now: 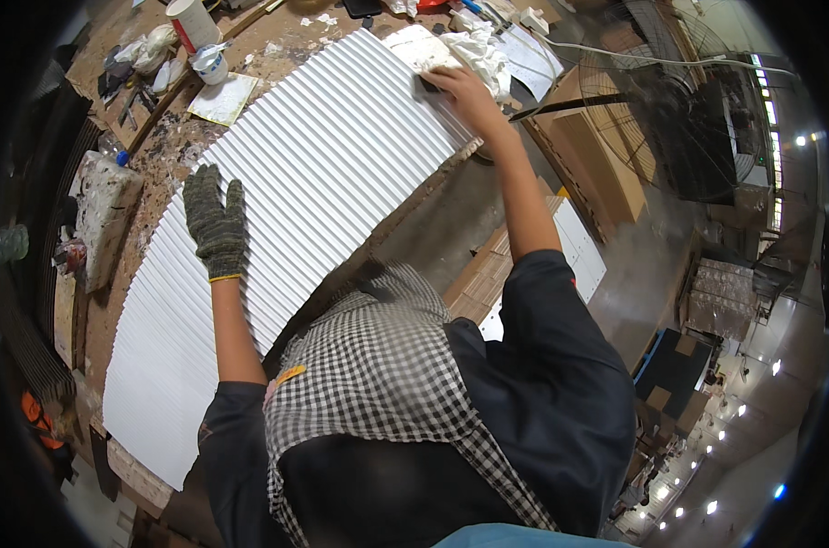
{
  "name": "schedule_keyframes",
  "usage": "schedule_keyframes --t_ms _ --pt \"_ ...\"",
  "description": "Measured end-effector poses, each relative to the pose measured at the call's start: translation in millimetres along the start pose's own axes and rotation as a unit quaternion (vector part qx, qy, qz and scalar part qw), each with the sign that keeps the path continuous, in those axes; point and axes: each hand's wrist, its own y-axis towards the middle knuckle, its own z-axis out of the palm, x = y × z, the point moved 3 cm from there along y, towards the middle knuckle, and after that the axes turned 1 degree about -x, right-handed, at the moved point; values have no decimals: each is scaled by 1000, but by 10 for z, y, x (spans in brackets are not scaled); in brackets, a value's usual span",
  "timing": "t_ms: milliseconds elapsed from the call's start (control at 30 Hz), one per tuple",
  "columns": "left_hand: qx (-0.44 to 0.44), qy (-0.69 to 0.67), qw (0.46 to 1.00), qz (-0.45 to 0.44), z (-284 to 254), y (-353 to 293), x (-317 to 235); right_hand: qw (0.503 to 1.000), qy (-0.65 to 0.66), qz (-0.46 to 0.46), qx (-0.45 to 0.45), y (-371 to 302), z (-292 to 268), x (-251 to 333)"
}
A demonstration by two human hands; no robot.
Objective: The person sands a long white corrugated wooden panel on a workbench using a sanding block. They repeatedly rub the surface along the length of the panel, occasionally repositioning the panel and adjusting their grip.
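I work in what looks like a workshop or factory hall: my workbench (163,146) is stained and littered, tubs (195,26) sit on it, a caged fan (697,110) stands near a cardboard box (597,169), and lamps (711,507) shine in rows.

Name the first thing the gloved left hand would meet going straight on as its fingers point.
Likely the pale paper sheet, beyond the white ridged panel and a littered strip of tabletop; the height of the left hand is unclear.
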Motion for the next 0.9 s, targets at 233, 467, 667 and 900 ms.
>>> schedule_keyframes --t_ms 233,467,667,900 --pt "17 13 1000 -4 13 -6 11 985 0 139 99 -1438 -831 101" --pt "18 22 1000 9 17 24 19 994 46 99 9 -796 -463 265" --pt "16 -2 1000 -14 3 1 27 986 1 137 90 -1248 -708 166" --pt "-13 4 1000 6 24 -12 -13 998 10 58 7 -770 -454 235"
